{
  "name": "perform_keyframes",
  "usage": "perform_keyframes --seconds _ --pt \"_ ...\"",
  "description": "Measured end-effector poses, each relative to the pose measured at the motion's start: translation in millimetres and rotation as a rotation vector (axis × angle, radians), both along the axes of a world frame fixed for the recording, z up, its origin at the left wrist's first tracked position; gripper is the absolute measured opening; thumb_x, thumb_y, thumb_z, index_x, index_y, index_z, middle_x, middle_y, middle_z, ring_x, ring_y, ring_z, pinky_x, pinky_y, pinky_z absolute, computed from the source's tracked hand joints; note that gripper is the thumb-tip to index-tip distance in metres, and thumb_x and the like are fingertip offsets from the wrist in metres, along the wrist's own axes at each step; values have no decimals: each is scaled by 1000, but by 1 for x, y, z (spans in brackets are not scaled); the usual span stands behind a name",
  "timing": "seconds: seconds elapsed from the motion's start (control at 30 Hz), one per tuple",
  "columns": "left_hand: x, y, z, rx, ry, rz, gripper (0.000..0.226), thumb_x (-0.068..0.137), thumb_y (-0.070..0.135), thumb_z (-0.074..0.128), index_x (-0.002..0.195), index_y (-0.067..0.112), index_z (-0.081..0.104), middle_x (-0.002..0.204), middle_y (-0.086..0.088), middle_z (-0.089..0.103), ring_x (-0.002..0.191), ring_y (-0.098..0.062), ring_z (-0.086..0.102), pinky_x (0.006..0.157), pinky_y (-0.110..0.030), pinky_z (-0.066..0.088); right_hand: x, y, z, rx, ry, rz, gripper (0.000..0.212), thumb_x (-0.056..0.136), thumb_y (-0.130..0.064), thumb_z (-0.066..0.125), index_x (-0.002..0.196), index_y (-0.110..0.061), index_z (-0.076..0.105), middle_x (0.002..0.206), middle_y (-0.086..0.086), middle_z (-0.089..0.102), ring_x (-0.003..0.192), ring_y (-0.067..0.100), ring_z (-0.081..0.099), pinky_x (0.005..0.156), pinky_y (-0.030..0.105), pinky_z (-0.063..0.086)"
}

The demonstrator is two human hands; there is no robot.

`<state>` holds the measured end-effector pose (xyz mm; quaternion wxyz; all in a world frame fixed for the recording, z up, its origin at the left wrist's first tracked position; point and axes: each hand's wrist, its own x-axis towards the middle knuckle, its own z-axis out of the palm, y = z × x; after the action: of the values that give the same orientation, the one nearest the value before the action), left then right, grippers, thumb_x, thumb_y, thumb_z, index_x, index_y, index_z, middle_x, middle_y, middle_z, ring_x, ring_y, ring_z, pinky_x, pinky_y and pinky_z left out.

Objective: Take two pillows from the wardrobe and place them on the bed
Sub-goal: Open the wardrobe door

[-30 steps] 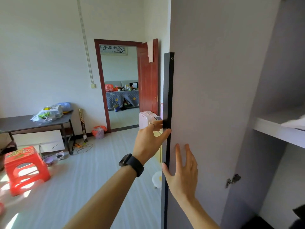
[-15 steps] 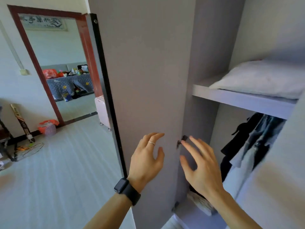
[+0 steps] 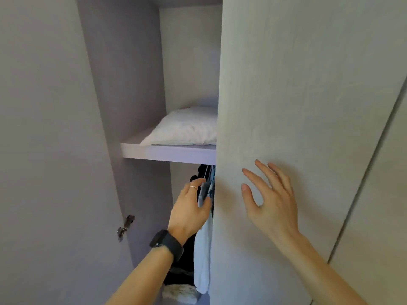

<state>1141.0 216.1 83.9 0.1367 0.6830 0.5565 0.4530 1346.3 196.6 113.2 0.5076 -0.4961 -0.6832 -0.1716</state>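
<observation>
A white pillow (image 3: 185, 128) lies on the wardrobe shelf (image 3: 167, 153), its right part hidden behind the closed right door (image 3: 297, 84). Only this one pillow shows. My left hand (image 3: 189, 208), with a ring and a black watch, reaches into the opening below the shelf, its fingers curled round the inner edge of the right door beside hanging clothes. My right hand (image 3: 268, 199) rests open and flat on the front of that door, fingers spread. Neither hand touches the pillow.
The left wardrobe door (image 3: 50, 150) stands swung open at the left, with a metal hinge (image 3: 125, 226) on it. Dark and pale blue clothes (image 3: 204, 227) hang under the shelf, and a light bundle (image 3: 180, 293) lies at the bottom.
The view has swung right, from the room to the wardrobe's inside. My left hand left the open door and moved to the right door's edge; my right hand moved onto that door's front.
</observation>
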Motion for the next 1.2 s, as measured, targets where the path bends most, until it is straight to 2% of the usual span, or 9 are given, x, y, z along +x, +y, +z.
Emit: perform_keyframes --seconds 0.13,0.23,0.37,0.53,0.8,0.97,1.03,1.1,1.2 --pt "14 38 26 -29 -205 -105 53 93 30 62 141 28 39 130 16 48 103 11 49 77 -2 35 6 34 19 -9 -31 -124 48 96 -42 52 143 -32 56 162 0 35 151 26 25 117 38 29" --pt "17 60 36 -58 -270 -171 52 94 32 63 140 27 40 129 14 52 110 -1 52 85 -9 39 6 60 19 -3 -69 -208 57 95 -39 55 151 -29 45 167 8 20 154 32 13 122 46 24" --pt "15 83 36 -79 -278 -286 26 97 31 58 113 47 48 107 20 64 92 10 62 68 -5 46 -3 86 0 -12 -58 -288 61 96 -39 56 153 -28 40 168 10 13 155 35 8 115 61 30" --pt "10 100 19 -15 -198 -309 20 101 27 51 99 47 49 95 20 66 89 10 60 66 -4 42 0 100 -16 -21 -78 -352 60 99 -45 49 156 -32 34 170 5 9 156 31 5 118 62 24" --pt "1 93 26 -62 -232 -405 11 100 27 52 102 38 50 95 18 61 83 1 60 63 -8 42 -8 86 -13 -47 -39 -336 62 100 -41 53 157 -32 30 170 5 9 156 28 3 119 57 27" --pt "-15 50 26 -159 -436 -522 13 94 28 65 105 22 65 85 5 71 76 2 67 68 -10 49 -32 36 -28 -189 99 -259 67 102 -36 53 159 -36 18 169 -7 -6 156 14 -5 119 16 6" --pt "-24 32 22 -224 -502 -640 14 92 26 68 105 22 69 86 0 75 84 -8 71 78 -18 53 -44 3 -46 -249 178 -200 69 101 -38 55 158 -43 16 169 -15 -4 155 5 1 116 11 10" --pt "-28 15 18 -272 -506 -774 15 92 19 67 106 20 73 91 -2 76 91 -15 70 86 -27 53 -53 -33 -65 -291 255 -148 69 99 -40 58 155 -51 19 167 -23 4 151 -3 11 115 11 19" --pt "-19 -6 13 -306 -514 -982 31 91 -8 59 105 15 73 95 -4 76 95 -19 71 88 -29 54 -63 -86 -86 -329 389 -115 68 94 -44 61 150 -57 26 161 -30 22 147 -7 24 119 26 32"
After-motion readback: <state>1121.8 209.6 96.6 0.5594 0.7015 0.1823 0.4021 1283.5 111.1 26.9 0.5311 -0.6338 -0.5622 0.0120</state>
